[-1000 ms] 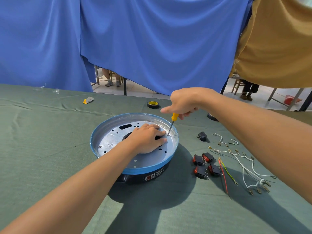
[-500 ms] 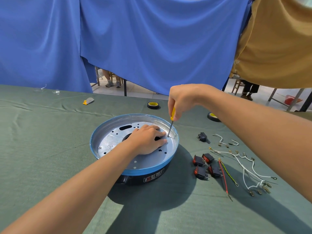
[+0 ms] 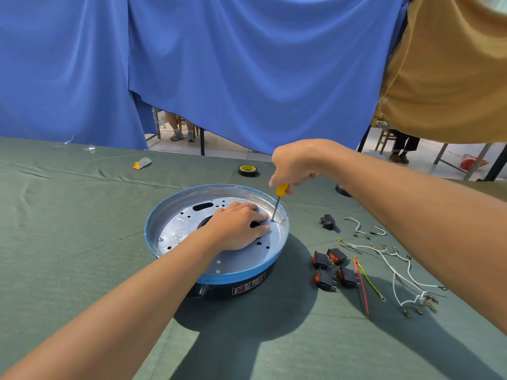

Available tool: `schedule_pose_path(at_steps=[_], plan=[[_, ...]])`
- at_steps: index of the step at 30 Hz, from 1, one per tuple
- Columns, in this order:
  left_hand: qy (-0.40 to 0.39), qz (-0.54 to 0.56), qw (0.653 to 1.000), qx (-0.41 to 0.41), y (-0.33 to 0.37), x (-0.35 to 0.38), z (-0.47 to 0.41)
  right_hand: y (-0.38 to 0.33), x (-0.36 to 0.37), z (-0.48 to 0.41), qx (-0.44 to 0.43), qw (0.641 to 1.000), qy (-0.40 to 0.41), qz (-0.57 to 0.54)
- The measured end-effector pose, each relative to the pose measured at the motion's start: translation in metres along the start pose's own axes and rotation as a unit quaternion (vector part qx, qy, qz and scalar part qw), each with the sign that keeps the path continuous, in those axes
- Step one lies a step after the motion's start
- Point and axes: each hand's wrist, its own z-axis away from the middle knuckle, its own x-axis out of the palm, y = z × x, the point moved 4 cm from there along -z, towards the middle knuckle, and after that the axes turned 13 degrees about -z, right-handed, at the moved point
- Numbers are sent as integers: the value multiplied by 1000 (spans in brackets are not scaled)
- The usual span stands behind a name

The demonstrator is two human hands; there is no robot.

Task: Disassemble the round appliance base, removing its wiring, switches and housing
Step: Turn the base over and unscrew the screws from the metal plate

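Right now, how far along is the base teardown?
Done: four switches and loose wires lie on the cloth right of the base. In hand: the right hand holds a screwdriver, tip on the metal plate near its right edge; the left hand presses on the plate. Left: the plate sits in the base, a screw shows at its left, and the black housing looks intact.

The round appliance base [image 3: 219,277] is blue-rimmed, silver inside, black below. At its 1 o'clock, a yellow-handled screwdriver [image 3: 282,189]; at 3 o'clock, black-and-red rocker switches [image 3: 325,279] and white, red and yellow-green wires [image 3: 362,289].
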Motion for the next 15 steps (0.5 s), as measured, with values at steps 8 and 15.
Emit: schedule_pose_path(at_steps=[8, 15], plan=[[-1, -2, 1000, -1, 0, 0, 0, 0, -7, 1, -47, 999, -1, 8], [5, -3, 1000, 2, 0, 0, 1, 5, 1, -3, -22, 999, 19, -41]])
